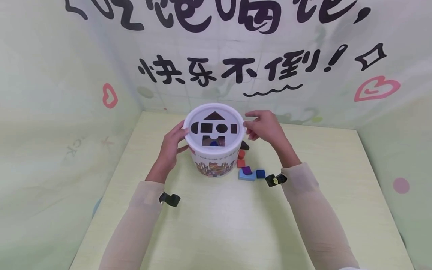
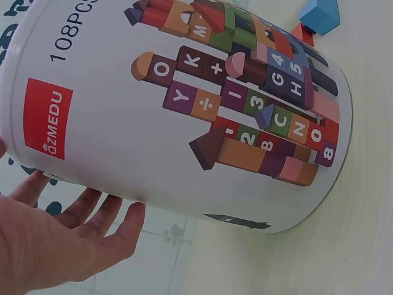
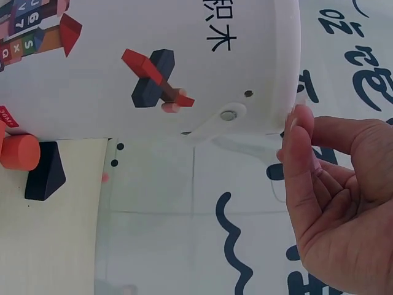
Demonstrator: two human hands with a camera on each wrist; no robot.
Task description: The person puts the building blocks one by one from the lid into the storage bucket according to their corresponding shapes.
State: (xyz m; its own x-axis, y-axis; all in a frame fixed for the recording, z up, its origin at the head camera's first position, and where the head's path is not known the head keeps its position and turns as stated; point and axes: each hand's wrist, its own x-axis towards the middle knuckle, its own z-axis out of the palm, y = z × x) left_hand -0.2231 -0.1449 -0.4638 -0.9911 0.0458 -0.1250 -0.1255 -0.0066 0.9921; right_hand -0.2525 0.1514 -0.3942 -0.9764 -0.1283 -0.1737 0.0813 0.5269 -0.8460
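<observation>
A round white bucket (image 1: 216,165) printed with colourful blocks stands on the table. Its white lid (image 1: 227,116) has triangle, square, round and other cutouts; a blue piece shows through the lower one. My left hand (image 1: 168,144) holds the bucket's left side near the top, thumb by the lid rim and bent fingers (image 2: 126,230) against the wall. At the lid's right edge is my right hand (image 1: 266,127), its thumb and forefinger tips at the rim. The right wrist view shows its other fingers curled; whether it pinches the rim is unclear.
Right of the bucket lie several loose blocks: a light blue block (image 1: 247,176), a purple piece (image 1: 247,170), a dark blue cube (image 1: 260,174), an orange cylinder (image 3: 20,152) and a dark triangular block (image 3: 46,172). Behind the table (image 1: 219,225) hangs a printed white cloth (image 1: 209,93).
</observation>
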